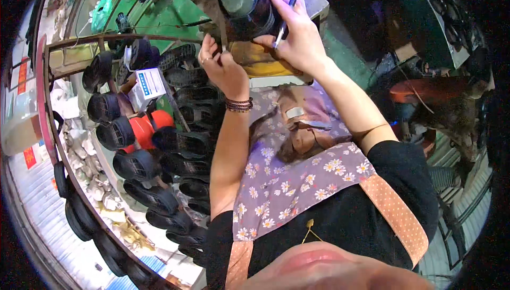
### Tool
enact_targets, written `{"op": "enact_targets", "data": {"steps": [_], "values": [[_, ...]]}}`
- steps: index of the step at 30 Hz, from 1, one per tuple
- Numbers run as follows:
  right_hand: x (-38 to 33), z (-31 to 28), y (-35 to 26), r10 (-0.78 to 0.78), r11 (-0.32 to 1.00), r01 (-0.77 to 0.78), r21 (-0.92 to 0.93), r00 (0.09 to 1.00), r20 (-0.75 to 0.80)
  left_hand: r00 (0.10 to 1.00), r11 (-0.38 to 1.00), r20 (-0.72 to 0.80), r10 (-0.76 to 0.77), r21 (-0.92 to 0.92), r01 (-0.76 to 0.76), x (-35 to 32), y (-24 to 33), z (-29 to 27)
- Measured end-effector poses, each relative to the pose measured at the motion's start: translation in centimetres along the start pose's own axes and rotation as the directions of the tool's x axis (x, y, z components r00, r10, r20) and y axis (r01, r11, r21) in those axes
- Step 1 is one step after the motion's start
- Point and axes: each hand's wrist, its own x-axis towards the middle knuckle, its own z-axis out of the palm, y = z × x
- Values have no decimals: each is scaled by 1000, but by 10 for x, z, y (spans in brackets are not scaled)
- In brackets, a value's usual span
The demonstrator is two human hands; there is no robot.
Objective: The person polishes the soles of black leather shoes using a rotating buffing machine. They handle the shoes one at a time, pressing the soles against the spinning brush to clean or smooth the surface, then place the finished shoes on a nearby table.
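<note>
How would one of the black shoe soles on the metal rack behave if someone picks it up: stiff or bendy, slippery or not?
The black shoe soles look like moulded rubber, so probably slightly bendy and light. Their ribbed tread likely grips fingers well. Flat and long, one should not roll.

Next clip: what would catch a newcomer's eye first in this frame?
At top centre, both hands work on a dark shoe: the right hand grips it with a pen between its fingers, and the left hand is at its underside. On the left, a curved rack holds rows of black shoe soles. A floral apron fills the lower middle.
</note>
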Motion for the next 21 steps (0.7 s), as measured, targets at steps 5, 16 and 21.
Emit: {"op": "enact_targets", "data": {"steps": [5,16,21], "values": [[-1,-3,11,1,984,15,179,996,-87,999,993,38,-16,-114,20,1,0,0],[47,-11,28,453,614,-37,788,834,-314,983,973,14,-184,-139,184,-5,34,-14],[36,-5,25,512,558,-84,825,818,-263,989,955,-36,-141,-270,127,-4,13,-27]]}}
